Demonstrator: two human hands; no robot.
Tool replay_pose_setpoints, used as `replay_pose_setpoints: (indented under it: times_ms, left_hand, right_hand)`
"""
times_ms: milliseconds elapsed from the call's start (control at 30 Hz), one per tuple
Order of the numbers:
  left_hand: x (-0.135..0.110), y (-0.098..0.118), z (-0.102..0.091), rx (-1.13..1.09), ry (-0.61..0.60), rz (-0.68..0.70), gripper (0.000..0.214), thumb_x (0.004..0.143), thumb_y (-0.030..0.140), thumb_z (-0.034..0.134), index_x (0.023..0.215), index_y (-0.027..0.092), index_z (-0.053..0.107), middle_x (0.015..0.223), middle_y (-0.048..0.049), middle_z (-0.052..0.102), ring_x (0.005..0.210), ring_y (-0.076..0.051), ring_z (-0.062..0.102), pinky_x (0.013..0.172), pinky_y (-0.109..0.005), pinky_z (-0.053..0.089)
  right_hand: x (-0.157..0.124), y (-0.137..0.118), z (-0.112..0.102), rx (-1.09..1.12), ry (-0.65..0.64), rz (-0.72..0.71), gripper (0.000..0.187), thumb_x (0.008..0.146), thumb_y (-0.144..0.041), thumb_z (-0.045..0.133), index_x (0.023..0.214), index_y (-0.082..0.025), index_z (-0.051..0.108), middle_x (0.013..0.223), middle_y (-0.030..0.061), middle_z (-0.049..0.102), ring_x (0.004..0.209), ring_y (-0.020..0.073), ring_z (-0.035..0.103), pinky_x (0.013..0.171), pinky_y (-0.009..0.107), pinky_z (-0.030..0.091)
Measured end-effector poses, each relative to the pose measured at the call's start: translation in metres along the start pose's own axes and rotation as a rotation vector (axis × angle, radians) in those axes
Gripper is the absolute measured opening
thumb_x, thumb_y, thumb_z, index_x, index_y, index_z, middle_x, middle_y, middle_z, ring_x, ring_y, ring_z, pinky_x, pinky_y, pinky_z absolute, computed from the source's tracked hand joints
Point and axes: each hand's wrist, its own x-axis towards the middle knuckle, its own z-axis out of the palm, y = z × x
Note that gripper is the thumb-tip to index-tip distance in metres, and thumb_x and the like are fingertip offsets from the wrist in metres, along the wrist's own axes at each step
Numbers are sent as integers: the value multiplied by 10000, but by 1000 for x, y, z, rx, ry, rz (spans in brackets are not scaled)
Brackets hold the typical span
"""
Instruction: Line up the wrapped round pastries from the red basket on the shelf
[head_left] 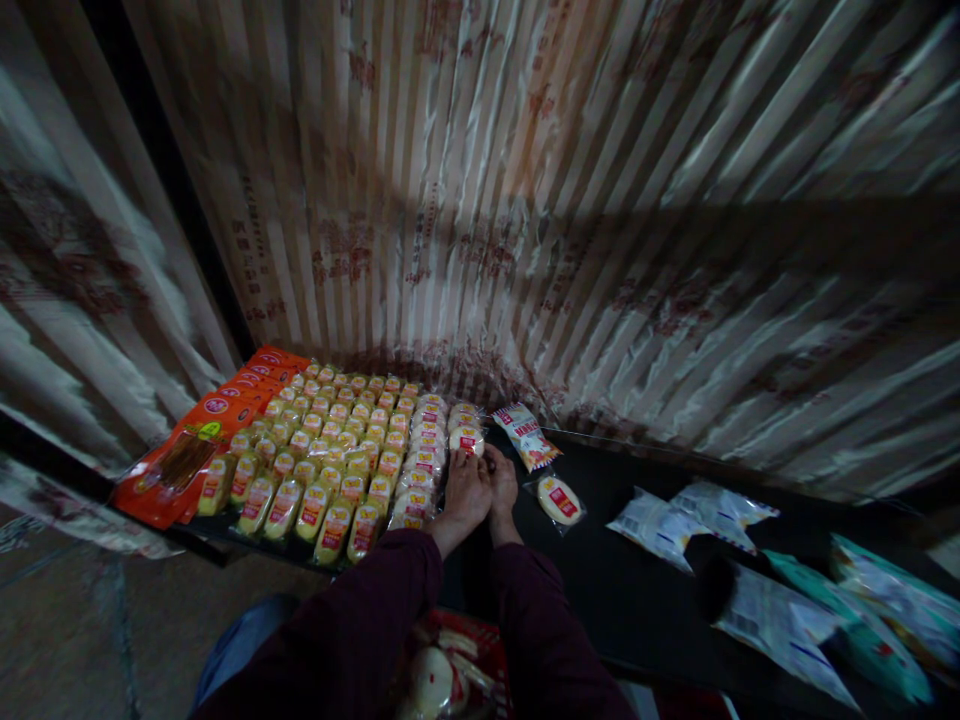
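Observation:
Both my hands rest together on a dark shelf (615,590), beside rows of small wrapped cakes (330,450). My left hand (466,492) lies with fingers bent against the rightmost row of round cake packets (427,450). My right hand (502,482) presses close beside it, fingers curled near a round packet (466,438) at the row's far end. Whether either hand grips a packet is hidden. A single round cake packet (559,500) lies just right of my right hand, and a red-and-white packet (526,436) lies beyond it.
Orange flat packs (202,440) line the left edge of the shelf. White and green plastic bags (787,600) lie at the right. A striped curtain (525,200) hangs behind. A red bag with more cakes (442,680) sits below, by my lap.

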Motion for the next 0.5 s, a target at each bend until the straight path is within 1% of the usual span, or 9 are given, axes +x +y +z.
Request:
replay_pose_setpoints:
  times_ms: [133,267,400,500]
  left_hand:
    - [1,-1,0,24,5,-46,367,850,133,383,1114,88,634,1258,-160,596,1271,-233,470,1156,-379,276]
    - [1,-3,2,54,-14,-12,370,860,141,376,1122,88,632,1305,-162,570,1317,-240,424,1160,-393,266]
    - [2,-5,3,50,-1,15,376,875,141,349,1121,82,627,1265,-157,599,1282,-223,465,1165,-396,250]
    - [2,-4,2,39,6,19,367,880,163,355,1097,79,639,1255,-166,604,1281,-233,464,1162,-401,255]
  right_hand:
    - [-1,0,1,2,-18,-1,436,714,-345,478,1066,-191,685,842,56,632,809,204,540,754,312,450]
    - [-4,3,1,20,-8,-17,482,724,-348,470,1131,-174,662,942,88,630,850,215,553,828,348,460]
    - [-6,5,1,12,-54,-28,519,742,-349,445,1189,-169,640,980,102,629,872,222,571,841,365,467]
    - [-6,8,1,40,-41,-15,514,717,-327,472,1171,-159,647,995,109,645,875,223,579,858,374,469]
